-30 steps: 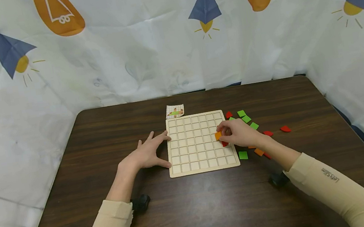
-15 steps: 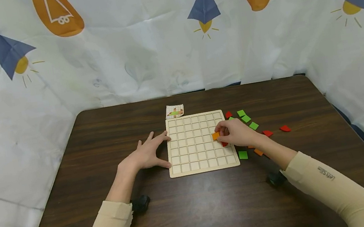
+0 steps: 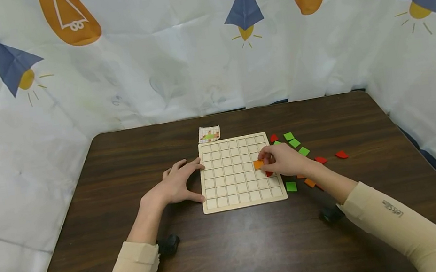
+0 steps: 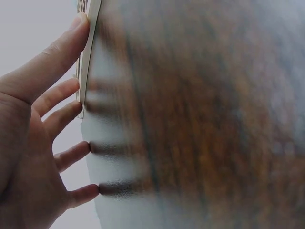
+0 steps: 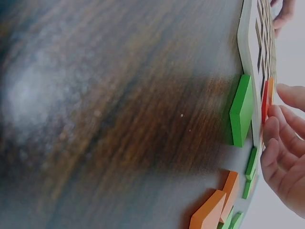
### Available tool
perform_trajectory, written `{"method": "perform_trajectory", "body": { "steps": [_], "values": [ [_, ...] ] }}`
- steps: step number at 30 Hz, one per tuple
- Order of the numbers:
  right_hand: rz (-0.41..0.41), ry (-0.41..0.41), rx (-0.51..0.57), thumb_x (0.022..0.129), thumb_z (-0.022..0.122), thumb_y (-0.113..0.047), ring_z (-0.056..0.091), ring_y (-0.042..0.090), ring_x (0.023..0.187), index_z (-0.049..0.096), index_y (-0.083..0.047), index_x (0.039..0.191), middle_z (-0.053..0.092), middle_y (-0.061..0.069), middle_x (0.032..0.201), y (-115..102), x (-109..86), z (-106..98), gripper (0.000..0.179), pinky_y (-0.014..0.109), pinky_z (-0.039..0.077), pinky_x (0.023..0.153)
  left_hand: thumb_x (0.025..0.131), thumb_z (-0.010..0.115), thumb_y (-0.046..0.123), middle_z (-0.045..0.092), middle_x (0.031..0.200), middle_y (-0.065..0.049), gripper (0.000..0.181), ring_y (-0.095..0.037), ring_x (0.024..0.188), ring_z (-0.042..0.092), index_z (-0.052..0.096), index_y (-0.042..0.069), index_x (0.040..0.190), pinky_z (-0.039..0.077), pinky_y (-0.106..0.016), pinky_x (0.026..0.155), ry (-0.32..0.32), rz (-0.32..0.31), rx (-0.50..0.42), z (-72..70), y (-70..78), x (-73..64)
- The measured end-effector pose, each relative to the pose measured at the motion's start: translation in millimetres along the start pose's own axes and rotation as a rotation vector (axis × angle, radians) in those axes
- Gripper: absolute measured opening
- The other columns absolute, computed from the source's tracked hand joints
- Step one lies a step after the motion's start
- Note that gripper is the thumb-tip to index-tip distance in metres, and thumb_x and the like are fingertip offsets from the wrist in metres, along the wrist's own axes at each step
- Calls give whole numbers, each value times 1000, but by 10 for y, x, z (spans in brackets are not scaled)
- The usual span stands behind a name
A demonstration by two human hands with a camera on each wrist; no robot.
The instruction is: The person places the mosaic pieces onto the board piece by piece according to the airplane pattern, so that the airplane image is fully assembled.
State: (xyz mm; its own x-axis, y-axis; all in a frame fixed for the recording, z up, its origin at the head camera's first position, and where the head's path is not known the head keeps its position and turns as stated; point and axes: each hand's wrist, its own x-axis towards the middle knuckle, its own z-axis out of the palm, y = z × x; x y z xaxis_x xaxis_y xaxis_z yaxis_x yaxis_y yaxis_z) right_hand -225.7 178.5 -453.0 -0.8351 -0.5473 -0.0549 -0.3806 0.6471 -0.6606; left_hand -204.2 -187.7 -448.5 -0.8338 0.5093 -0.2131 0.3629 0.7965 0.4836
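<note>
Finding: my right hand (image 3: pixel 283 159) pinches an orange tile (image 3: pixel 258 164) at the right side of the grid board (image 3: pixel 230 179), beside a red piece (image 3: pixel 269 173). Set askew, it could jog that piece. My left hand (image 3: pixel 174 185), spread wide, touches the left edge; should it slacken, the board may slide.

Dark wood-grain table (image 3: pixel 239 270) with soft glare (image 3: pixel 246 231) stood against creased white fabric (image 3: pixel 128 83) printed with blue lamps (image 3: pixel 244 7).
</note>
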Motion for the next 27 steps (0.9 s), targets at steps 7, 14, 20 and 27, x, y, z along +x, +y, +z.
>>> {"method": "perform_trajectory", "body": {
  "steps": [7,14,20,27],
  "values": [
    [-4,-5,20,94,77,-15,58,15,71,69,-3,111,63,-1,85,40,-59,-50,22,32,51,64,76,92,45,24,169,-7,90,-41,153,12,51,18,151,11,-78,109,14,9,-22,-8,20,-8],
    [7,25,11,95,76,-15,57,16,67,70,-2,114,66,1,90,84,-153,-165,24,31,49,59,76,92,44,23,169,-7,90,-41,153,12,50,17,151,10,-78,110,11,8,-26,-12,25,-13],
    [24,55,-2,95,75,-14,56,17,67,70,-1,114,64,0,86,165,-212,-261,24,31,47,58,77,92,42,21,170,-6,89,-40,155,8,49,17,152,6,-74,113,-3,-4,-44,-9,25,-11],
    [60,86,-15,95,75,-13,56,17,69,70,0,114,64,0,86,313,-255,-338,23,31,47,60,77,92,42,21,170,-5,90,-39,155,8,49,18,152,5,-74,114,2,-10,-47,3,14,-7]
  ]
}}
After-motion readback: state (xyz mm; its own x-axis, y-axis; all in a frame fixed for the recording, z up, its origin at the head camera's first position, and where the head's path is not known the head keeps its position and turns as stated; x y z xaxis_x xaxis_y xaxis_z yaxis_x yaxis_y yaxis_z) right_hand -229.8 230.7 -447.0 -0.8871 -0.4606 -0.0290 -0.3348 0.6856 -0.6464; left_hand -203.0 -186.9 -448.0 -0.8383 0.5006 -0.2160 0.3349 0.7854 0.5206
